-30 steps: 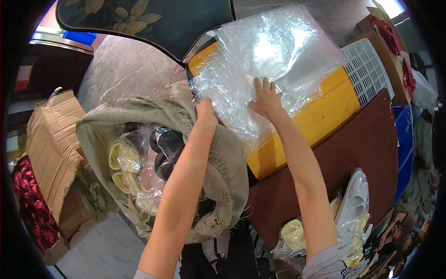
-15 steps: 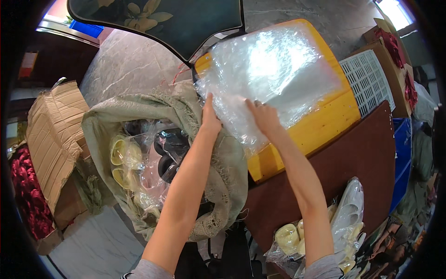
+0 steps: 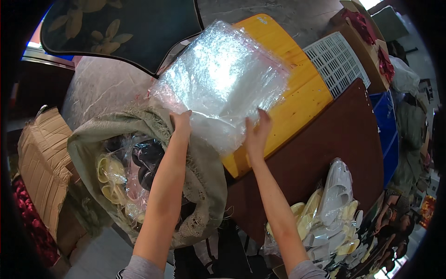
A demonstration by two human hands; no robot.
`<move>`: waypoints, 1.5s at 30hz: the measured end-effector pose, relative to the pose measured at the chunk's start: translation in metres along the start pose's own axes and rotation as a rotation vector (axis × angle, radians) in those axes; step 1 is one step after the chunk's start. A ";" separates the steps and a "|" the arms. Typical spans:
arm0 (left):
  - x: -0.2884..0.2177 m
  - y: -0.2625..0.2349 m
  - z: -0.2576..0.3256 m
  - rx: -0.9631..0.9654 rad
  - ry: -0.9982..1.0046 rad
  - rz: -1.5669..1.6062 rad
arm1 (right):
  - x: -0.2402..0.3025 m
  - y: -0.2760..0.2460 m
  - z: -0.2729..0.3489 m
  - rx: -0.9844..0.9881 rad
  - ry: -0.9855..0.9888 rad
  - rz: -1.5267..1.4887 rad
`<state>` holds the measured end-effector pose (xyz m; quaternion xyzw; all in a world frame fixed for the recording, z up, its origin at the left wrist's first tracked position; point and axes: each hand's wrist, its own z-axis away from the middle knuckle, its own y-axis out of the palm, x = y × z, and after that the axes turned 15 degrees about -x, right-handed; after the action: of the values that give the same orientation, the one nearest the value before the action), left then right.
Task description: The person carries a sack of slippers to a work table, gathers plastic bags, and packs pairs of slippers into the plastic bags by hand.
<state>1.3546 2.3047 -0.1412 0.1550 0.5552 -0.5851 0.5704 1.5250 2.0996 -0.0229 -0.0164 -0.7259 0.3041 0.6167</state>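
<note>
A stack of clear plastic bags [image 3: 223,69], shiny and crinkled, lies on the yellow wooden board [image 3: 304,76]. My left hand [image 3: 181,123] pinches the near left edge of the plastic. Beside the near right edge, my right hand [image 3: 258,132] touches the plastic with thumb and fingers apart. A raised bright fold runs across the plastic between both hands. Under my left forearm stands an open woven sack [image 3: 107,125]. Inside it are bagged yellow slippers [image 3: 110,169] and bagged black slippers [image 3: 147,156].
Bagged cream and white slippers [image 3: 337,190] are piled at the right on a brown tabletop [image 3: 297,158]. A white plastic crate [image 3: 337,58] stands beyond the board. A dark floral panel [image 3: 121,28] is at the far left. Cardboard [image 3: 44,153] leans on the left.
The view has swung right. The plastic has slid left across the board. My right hand has gone from lying on the plastic to its near right edge, and a fold has risen.
</note>
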 end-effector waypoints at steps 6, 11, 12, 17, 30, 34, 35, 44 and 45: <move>0.001 0.003 -0.005 -0.019 -0.065 -0.117 | -0.026 0.013 -0.027 -0.152 0.755 -0.298; 0.010 0.007 -0.029 -0.015 -0.040 -0.225 | -0.014 0.059 -0.048 -0.219 0.828 -0.246; 0.010 0.003 -0.038 -0.005 -0.003 -0.190 | -0.017 0.060 -0.054 -0.073 0.799 -0.417; -0.002 0.003 0.003 0.067 -0.118 -0.119 | -0.031 0.041 -0.054 0.099 0.904 -0.610; -0.127 -0.068 0.129 0.233 0.348 -0.090 | -0.025 -0.150 -0.107 0.261 0.731 -0.315; -0.112 -0.049 0.128 0.842 0.428 -0.271 | -0.011 -0.227 -0.093 0.281 0.821 -0.204; -0.100 -0.041 0.131 0.910 0.332 -0.491 | -0.018 -0.240 -0.089 0.274 0.817 -0.199; 0.024 -0.026 0.222 0.988 0.268 -0.599 | -0.119 -0.299 -0.030 0.091 0.894 -0.138; 0.025 -0.027 0.232 0.973 0.248 -0.592 | -0.125 -0.306 -0.028 0.080 0.898 -0.131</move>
<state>1.4289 2.0935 -0.0713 0.3048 0.3048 -0.8849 0.1762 1.6879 1.8121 0.0093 -0.0768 -0.3737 0.2552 0.8884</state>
